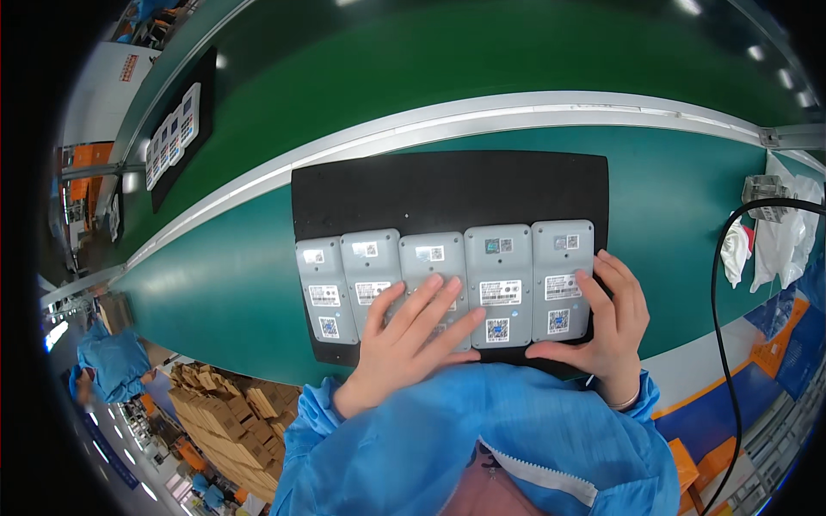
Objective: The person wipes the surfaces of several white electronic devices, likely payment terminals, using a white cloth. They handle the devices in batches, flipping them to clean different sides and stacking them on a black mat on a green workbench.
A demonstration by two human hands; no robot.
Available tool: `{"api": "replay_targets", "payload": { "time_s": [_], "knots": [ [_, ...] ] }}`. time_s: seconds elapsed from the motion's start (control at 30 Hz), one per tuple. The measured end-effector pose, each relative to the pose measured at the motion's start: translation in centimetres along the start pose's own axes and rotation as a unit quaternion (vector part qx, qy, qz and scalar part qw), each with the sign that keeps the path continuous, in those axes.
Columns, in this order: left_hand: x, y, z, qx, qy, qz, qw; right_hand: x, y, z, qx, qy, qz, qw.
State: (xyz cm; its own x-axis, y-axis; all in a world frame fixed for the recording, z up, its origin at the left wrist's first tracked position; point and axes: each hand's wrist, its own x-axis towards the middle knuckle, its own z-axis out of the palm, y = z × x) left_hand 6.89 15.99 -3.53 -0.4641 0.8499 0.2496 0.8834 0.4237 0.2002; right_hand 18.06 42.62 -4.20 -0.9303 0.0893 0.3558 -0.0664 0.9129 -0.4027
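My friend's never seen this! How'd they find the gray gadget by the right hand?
Find the green table, then the black mat on it. Five gray gadgets lie in a row there; go to the right end. That gadget differs from its neighbours: only it has the right hand along its right edge.

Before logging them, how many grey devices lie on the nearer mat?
5, in one row: leftmost, second and third partly under the left hand, fourth, fifth at the right hand.
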Motion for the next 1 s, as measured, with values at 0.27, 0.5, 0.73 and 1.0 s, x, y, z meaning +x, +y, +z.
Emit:
{"api": "replay_targets", "payload": {
  "time_s": [0.27, 0.5, 0.73, 1.0],
  "knots": [
    [0.2, 0.4, 0.1, 0.018, -0.025, -0.029, 0.999, -0.2, -0.1, 0.5, -0.011, -0.013, 0.011, 1.000],
    [-6.5, -2.8, -2.5, 0.009, 0.020, -0.177, 0.984, 0.0, 0.1, 0.2, -0.010, -0.030, 0.004, 0.999],
    [-5.7, -2.9, -1.0, -0.033, 0.037, -0.311, 0.949, -0.2, 0.4, 0.1, 0.007, -0.033, 0.028, 0.999],
    [-5.1, -5.0, -0.9, -0.333, 0.093, -0.313, 0.885, -1.4, 3.4, -0.3, 0.139, 0.117, 0.280, 0.943]
  ]
}}
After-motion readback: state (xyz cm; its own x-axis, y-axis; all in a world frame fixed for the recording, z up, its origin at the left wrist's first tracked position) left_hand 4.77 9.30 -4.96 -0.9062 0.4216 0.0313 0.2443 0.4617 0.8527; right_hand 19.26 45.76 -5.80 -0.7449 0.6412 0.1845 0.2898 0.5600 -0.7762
